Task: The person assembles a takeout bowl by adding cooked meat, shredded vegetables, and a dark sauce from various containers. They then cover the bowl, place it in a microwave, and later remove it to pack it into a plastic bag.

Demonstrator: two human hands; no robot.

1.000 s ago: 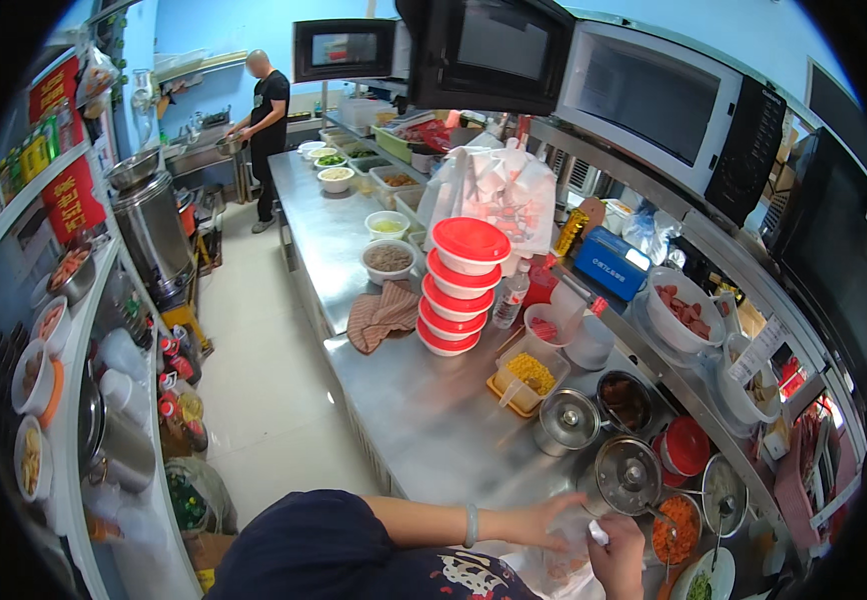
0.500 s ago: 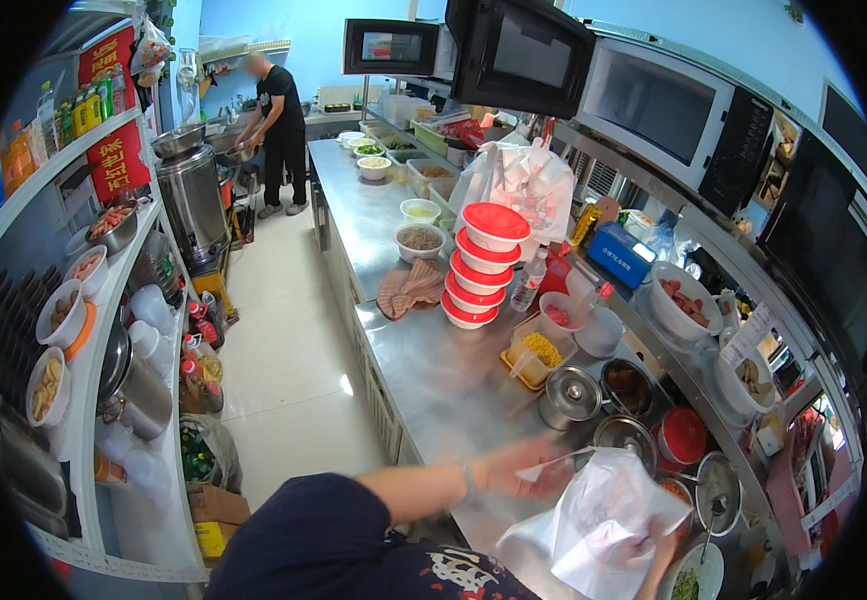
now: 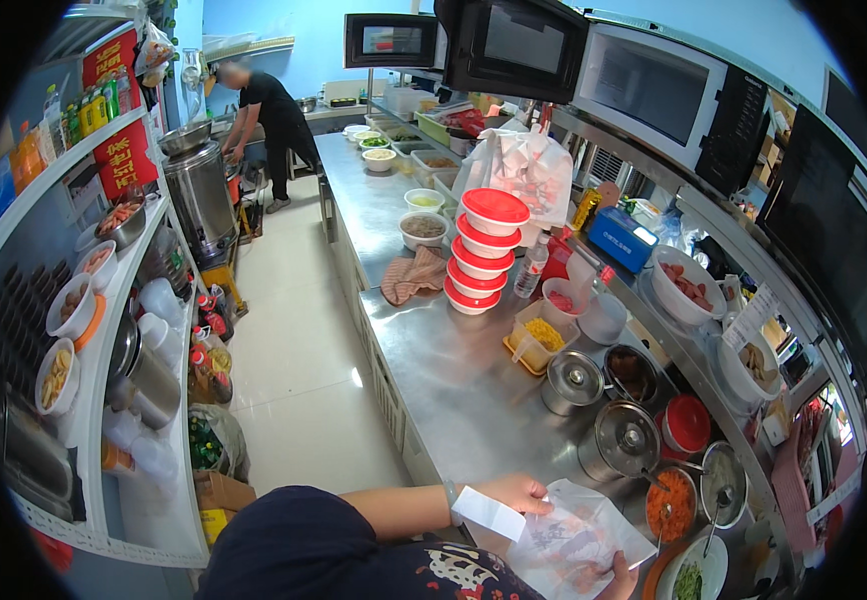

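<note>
- Your left hand [image 3: 519, 493] was curled, fingers pinching a white paper slip [image 3: 489, 512] against the top left edge of the clear plastic bag [image 3: 576, 540].
- The bag sat at the near end of the steel counter [image 3: 444, 370], right in front of you, mouth held apart between both hands; something pale showed through it, contents not clear.
- Your right hand [image 3: 609, 578] gripped the bag's lower right corner, fingers closed on the plastic, mostly hidden at the frame edge.
- Progress, judged: bag was opened and slip was at its edge but not yet tucked in or attached; bag not tied or closed. Most of the packing looked left to do.
- Left of the aisle: white shelves [image 3: 104, 330] with bowls of food, bottles, a large steel urn [image 3: 202, 198].
- Far end: another person in dark clothes [image 3: 272, 115] bent over a counter, apart from you.
- Counter middle: folded brown cloth [image 3: 414, 275], stack of red-lidded white bowls [image 3: 484, 250], small tub of yellow food [image 3: 539, 335].
- Nearer right: lidded steel pots [image 3: 599, 410], dish of shredded carrot [image 3: 672, 505], a bowl of chopped greens [image 3: 692, 578].
- Upper right: microwaves [image 3: 654, 85] on a shelf, blue wall behind.
</note>
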